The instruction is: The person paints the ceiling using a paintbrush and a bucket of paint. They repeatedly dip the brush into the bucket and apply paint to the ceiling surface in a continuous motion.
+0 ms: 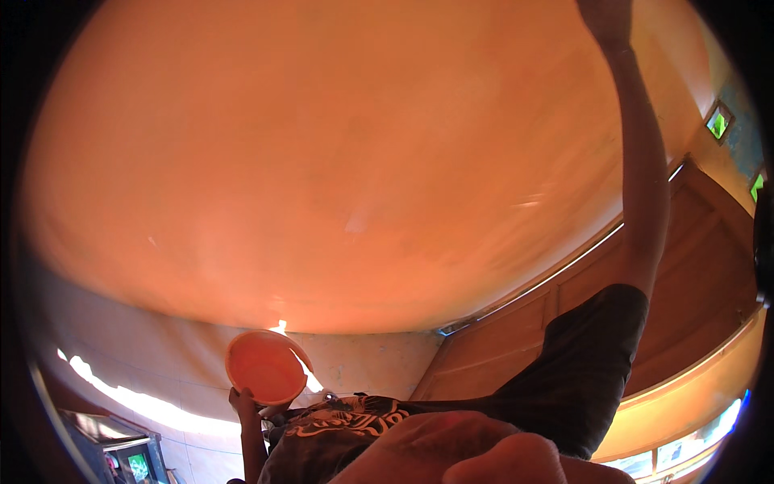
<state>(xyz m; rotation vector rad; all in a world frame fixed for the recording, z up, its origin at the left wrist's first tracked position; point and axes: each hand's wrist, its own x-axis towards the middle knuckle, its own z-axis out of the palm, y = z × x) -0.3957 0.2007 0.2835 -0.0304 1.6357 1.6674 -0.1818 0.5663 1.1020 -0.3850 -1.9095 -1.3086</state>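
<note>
Left hand (pixel 244 401) grasping orange bowl (pixel 264 373) by its side; bowl sits just above that grip. Right hand (pixel 606 20) well apart, over orange wall (pixel 363 161); fingers cut off, can't tell its grip.

left grip (pixel 243 398) on orange bowl (pixel 264 369), right grip (pixel 609 22) high, orange wall (pixel 347 161)

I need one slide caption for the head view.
Left hand gripping an orange container, right hand raised near an orange wall.
</note>
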